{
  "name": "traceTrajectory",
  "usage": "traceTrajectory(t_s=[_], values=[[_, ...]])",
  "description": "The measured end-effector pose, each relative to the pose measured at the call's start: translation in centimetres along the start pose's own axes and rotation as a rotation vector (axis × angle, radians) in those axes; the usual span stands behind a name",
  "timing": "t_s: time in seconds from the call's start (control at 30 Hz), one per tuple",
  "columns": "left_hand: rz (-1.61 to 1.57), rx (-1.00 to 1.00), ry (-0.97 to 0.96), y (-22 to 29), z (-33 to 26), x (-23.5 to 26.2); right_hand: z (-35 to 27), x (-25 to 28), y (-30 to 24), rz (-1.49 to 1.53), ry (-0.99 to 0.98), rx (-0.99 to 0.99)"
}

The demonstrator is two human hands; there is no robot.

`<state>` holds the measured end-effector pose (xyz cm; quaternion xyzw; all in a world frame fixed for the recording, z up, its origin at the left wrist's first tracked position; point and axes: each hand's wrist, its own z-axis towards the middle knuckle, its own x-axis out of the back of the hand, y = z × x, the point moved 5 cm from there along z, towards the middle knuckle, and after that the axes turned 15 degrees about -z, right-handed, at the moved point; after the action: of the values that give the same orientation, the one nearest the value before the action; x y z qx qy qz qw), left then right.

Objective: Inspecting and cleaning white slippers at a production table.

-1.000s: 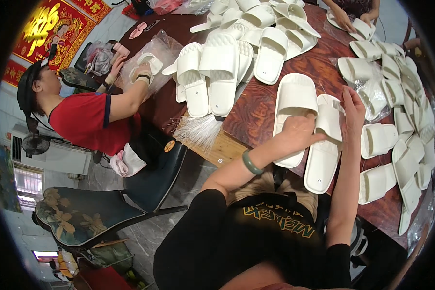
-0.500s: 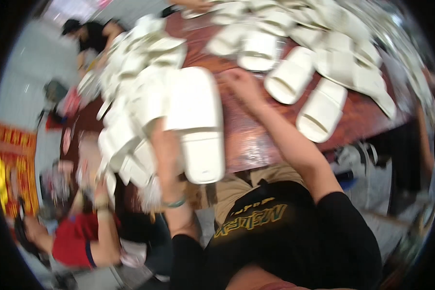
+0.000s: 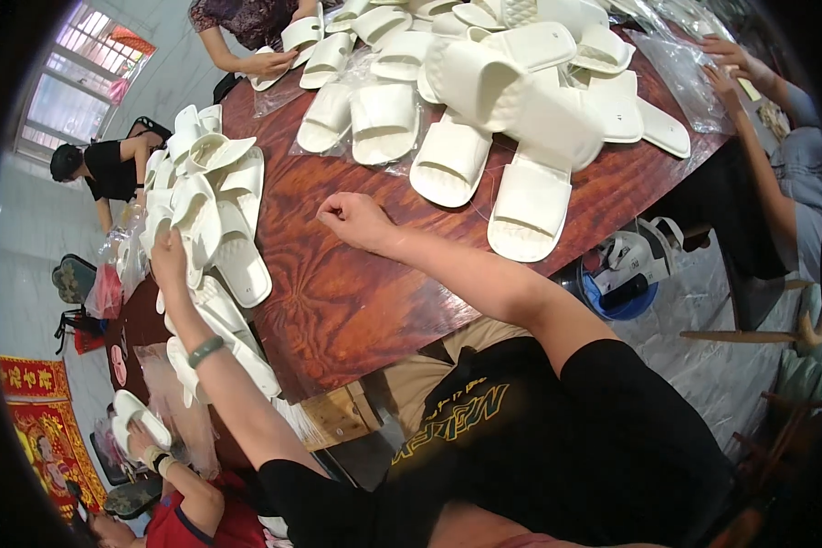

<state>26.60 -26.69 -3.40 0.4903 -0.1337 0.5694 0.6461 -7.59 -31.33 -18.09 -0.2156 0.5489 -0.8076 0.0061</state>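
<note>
My left hand [image 3: 167, 263] reaches to a heap of white slippers at the left edge of the table. Its fingers close on the near side of a white slipper [image 3: 194, 217]; part of the grip is hidden. Over the bare middle of the dark red wooden table [image 3: 338, 301], my right hand [image 3: 360, 222] is held with its fingers curled in, and nothing shows in them. To the right of it lie two white open-toed slippers [image 3: 449, 163] [image 3: 532, 205], soles down, toe ends toward me.
More white slippers [image 3: 384, 123] and clear plastic bags [image 3: 680, 78] cover the far side. Co-workers' hands [image 3: 269, 64] [image 3: 740, 62] work at the far and right edges; another person's hand [image 3: 140, 443] holds slippers at lower left. A blue bucket [image 3: 626, 303] stands below the table's right edge.
The view has shifted. My left hand, earlier beside a large slipper raised near the table's front edge, is now at the left heap. My right hand stays curled over the table.
</note>
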Motion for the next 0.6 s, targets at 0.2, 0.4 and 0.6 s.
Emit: traceTrajectory(t_s=[0.2,0.4,0.6], values=[[-0.409,0.028,-0.066,10.1,-9.3,-7.5,-0.3,0.3,-0.7,-0.116,0.014,0.075],[-0.422,0.137,-0.195,12.7,-12.3,-12.6,-1.7,2.8,-5.5,-0.278,-0.008,0.268],[-0.509,0.145,-0.226,9.1,-13.5,-14.1,-2.9,19.4,-3.8,-0.813,0.249,0.447]])
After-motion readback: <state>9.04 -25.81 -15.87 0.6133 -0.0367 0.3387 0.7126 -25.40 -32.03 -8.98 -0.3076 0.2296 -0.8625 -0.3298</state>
